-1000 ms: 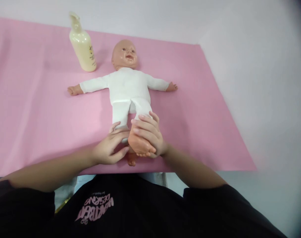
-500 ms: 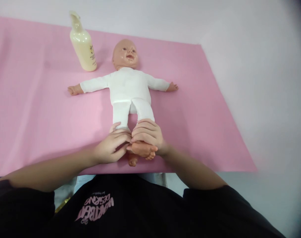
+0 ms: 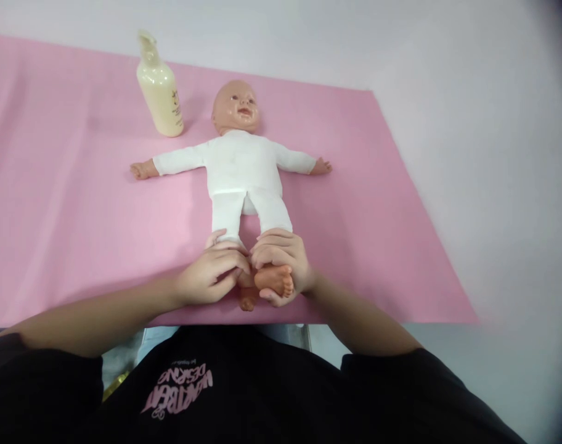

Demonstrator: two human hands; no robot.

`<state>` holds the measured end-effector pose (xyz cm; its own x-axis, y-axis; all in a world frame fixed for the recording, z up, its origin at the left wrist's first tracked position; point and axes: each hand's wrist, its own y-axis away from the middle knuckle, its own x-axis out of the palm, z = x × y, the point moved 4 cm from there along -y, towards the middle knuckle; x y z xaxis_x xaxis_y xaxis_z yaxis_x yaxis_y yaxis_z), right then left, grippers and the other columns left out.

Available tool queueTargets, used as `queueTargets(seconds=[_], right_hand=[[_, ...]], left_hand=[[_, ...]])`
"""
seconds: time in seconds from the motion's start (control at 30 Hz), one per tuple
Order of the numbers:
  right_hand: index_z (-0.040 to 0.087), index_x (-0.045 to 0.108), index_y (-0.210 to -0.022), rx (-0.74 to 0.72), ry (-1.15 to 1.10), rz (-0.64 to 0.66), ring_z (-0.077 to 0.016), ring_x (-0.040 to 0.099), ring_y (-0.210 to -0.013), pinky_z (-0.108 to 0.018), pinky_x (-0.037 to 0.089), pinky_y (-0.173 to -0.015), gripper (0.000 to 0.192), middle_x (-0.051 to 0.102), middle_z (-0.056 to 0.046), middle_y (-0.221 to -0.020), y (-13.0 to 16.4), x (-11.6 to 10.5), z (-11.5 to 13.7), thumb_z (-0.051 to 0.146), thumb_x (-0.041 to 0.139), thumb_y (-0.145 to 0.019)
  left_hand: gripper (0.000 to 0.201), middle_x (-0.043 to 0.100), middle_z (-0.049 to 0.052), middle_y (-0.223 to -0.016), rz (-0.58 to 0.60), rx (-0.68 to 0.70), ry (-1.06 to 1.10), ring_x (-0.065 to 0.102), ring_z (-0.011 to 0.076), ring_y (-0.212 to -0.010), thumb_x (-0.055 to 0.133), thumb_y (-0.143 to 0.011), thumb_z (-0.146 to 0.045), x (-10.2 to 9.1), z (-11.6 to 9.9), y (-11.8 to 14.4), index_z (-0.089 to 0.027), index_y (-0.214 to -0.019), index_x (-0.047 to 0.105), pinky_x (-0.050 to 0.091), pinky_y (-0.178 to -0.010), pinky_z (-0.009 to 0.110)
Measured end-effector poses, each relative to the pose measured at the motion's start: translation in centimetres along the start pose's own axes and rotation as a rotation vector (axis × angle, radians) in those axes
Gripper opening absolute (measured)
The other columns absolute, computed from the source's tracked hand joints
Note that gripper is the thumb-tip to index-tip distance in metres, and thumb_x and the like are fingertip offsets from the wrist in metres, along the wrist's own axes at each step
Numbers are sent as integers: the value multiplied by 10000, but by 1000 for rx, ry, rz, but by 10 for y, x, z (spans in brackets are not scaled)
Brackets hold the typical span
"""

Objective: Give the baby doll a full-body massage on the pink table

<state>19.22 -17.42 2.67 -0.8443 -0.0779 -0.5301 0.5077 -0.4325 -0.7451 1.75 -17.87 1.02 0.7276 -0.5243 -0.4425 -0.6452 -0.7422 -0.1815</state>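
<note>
A pink sheet [image 3: 77, 216] is covering most of a pale grey table [image 3: 470, 154], leaving the table's right side and far edge bare; the sheet's near edge is running just in front of the person's black shirt [image 3: 262, 394]. Behind the far edge, a plain pale wall is showing.

Near the far edge of the sheet, left of centre, a cream pump bottle [image 3: 159, 89] is standing upright, its pump head pointing left. Its body is opaque, so how full it is cannot be told. It is standing just beside the head of a baby doll [image 3: 244, 163], not touching it.

The doll is lying on its back in the middle of the sheet, dressed in white, arms spread wide, head toward the far edge and bare feet toward the near edge.

The left hand [image 3: 207, 277] is curling closed around the doll's ankle and foot [image 3: 247, 299] on the left, fingers wrapping over the top. The right hand [image 3: 285, 259] is gripping the doll's other foot [image 3: 275, 280], fingers folding over the ankle and thumb lying beneath the sole, lifting the toes slightly off the sheet. The two hands are touching at the knuckles.
</note>
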Motion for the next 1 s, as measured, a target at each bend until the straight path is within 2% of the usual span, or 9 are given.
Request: queueTargets(seconds=[0.23, 0.4, 0.5, 0.63, 0.83, 1.0], right_hand=[[233, 576, -1029, -113, 1, -15, -183, 729, -660, -378, 632, -746, 237, 697, 6, -736, -5, 0, 9, 461, 542, -974], [219, 577, -1155, -123, 28, -30, -181, 742, -687, -384, 639, -772, 261, 722, 2, -764, -4, 1, 8, 411, 543, -982], [223, 598, -1118, -186, 43, -41, -167, 716, -685, -363, 634, -784, 177, 713, -2, -778, -4, 0, 11, 305, 547, -969], [231, 597, -953, -230, 54, -25, -156, 675, -686, -348, 628, -790, 103, 678, -11, -770, -4, -1, 13, 212, 500, -981], [221, 567, -889, -243, 19, -7, -165, 666, -687, -359, 632, -775, 258, 675, -31, -756, -2, 1, 12, 315, 416, -1075], [217, 566, -901, -257, 9, -36, -169, 658, -667, -358, 640, -749, 192, 676, -36, -742, -1, 2, 9, 301, 473, -1046]], left_hand=[[145, 760, 38, -935, -18, 4, 6, 682, 261, -1038, 606, -850, -201, 0, 0, 1, -266, -820, 732, 132, -1302, 518], [176, 761, 36, -950, -16, 47, -44, 687, 257, -1045, 577, -868, -180, 0, -1, 1, -266, -840, 727, 158, -1292, 511], [180, 764, 39, -975, -19, 83, -71, 702, 250, -1040, 561, -877, -165, 0, 0, 2, -256, -873, 716, 170, -1284, 511], [197, 762, 34, -1009, -13, 112, -129, 700, 225, -1074, 510, -912, -159, 3, 3, 5, -243, -918, 688, 164, -1287, 514], [212, 746, 34, -1046, -16, 188, -246, 676, 194, -1125, 462, -965, -159, 4, 5, 7, -230, -963, 662, 196, -1281, 494], [199, 756, 43, -1027, -19, 235, -340, 661, 220, -1156, 473, -954, -141, 5, 5, 4, -220, -964, 655, 210, -1269, 495]])
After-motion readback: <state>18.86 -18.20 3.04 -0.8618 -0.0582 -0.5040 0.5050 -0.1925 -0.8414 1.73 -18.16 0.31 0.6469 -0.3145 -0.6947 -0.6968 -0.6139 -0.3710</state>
